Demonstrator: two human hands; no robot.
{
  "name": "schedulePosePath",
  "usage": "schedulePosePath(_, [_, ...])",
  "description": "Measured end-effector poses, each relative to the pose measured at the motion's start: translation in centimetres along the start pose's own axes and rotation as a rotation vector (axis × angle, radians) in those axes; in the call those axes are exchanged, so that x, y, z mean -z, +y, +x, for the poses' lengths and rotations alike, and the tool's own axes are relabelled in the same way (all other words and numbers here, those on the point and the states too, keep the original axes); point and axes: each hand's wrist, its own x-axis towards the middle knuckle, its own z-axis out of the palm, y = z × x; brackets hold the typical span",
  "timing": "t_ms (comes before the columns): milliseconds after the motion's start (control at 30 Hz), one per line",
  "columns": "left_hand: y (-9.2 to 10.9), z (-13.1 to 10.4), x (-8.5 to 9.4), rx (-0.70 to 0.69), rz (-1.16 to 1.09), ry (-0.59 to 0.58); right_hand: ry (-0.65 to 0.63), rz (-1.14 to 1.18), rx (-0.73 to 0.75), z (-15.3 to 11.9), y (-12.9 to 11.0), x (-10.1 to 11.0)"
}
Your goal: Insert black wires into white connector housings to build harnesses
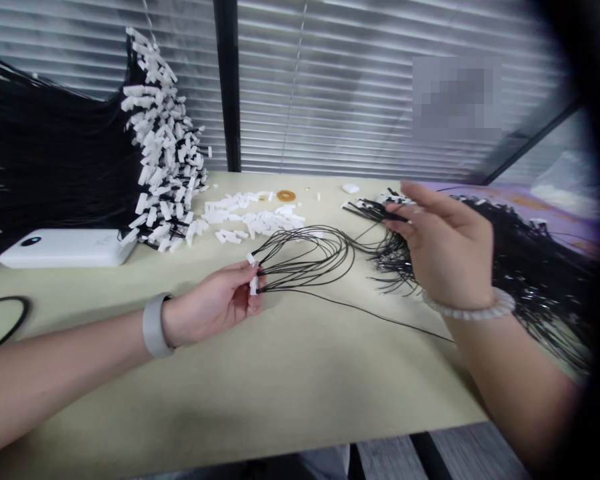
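Note:
My left hand point(225, 300) is closed, its thumb and fingers pinching a white plastic connector point(253, 284). Several thin black wires point(325, 257) run from this connector in loops toward the right. My right hand point(447, 243) is raised over the right side of the table, with its thumb and fingertips closed on black wires point(375, 209). White ends show around those wires, partly covered by the fingers. One single wire point(360, 305) trails from the left hand's connector across the tabletop and passes behind my right forearm.
A tall bundle of black cables point(65, 153) with white connectors point(163, 147) stands at the left, behind a white power bank point(70, 247). Loose white connectors point(265, 220) and an orange tape roll point(286, 195) lie mid-table. More black wires point(535, 267) are heaped at the right.

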Motion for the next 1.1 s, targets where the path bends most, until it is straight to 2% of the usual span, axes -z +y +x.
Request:
schedulePosePath(100, [0.0,0.0,-0.2,-0.006,0.017,0.007,0.043,0.189,0.022,0.3,-0.4,0.2])
schedulePosePath(167, [-0.1,0.0,-0.3,-0.005,0.047,0.017,0.001,0.241,-0.007,0.2,-0.9,0.2])
schedulePosePath(267, [-0.2,-0.1,-0.5,-0.012,0.110,0.021,-0.169,0.234,-0.062,-0.9,-1.7,-0.4])
schedulePosePath(333, [-0.4,-0.1,-0.5,-0.027,0.151,0.014,-0.302,0.138,-0.045,-2.0,-2.3,-1.2])
schedulePosePath(400, [-0.6,-0.1,-0.3,-0.041,0.193,-0.008,-0.430,-0.022,0.029,-3.2,-2.8,-2.1])
schedulePosePath(533, [-1.1,0.0,0.2,-0.055,0.306,-0.073,-0.606,-0.272,0.313,-4.7,-3.5,-3.5])
schedulePosePath(633, [-1.3,0.0,0.3,-0.069,0.377,-0.093,-0.630,-0.333,0.428,-4.9,-3.7,-3.9])
schedulePosePath(867, [-1.3,0.0,0.2,-0.070,0.477,-0.076,-0.812,-0.492,0.450,-5.0,-3.6,-3.9])
schedulePosePath(933, [-1.3,0.0,0.2,-0.070,0.494,-0.086,-0.807,-0.479,0.449,-5.2,-3.7,-4.0])
schedulePosePath(1100, [-1.0,-0.2,0.0,-0.059,0.583,-0.135,-0.698,-0.390,0.437,-5.5,-4.0,-4.3])
